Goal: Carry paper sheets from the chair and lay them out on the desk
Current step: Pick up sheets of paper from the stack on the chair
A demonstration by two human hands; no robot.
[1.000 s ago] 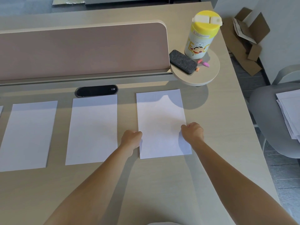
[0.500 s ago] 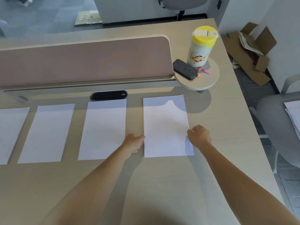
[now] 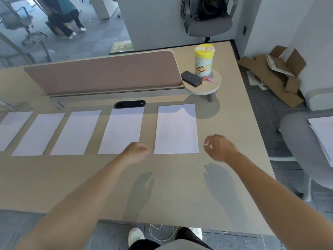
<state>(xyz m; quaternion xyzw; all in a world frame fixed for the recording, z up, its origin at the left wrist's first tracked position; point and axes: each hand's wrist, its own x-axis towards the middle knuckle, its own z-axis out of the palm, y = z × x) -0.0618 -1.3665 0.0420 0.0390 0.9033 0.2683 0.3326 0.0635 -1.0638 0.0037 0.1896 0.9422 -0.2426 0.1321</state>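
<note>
Sheets (image 3: 176, 129) lengthwise toward divider (image 3: 108, 73), side by side

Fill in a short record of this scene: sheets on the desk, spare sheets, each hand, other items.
sheets laid out: five in a row on the desk, none overlapping; the leftmost is cut off by the picture edge
last in row: rightmost sheet
spare sheets: paper stack on the grey chair, right of the desk
left hand: loosely curled, holds nothing
right hand: loosely curled, holds nothing, just right of the rightmost sheet
other items: yellow-lidded canister and dark pad on a round shelf
</note>
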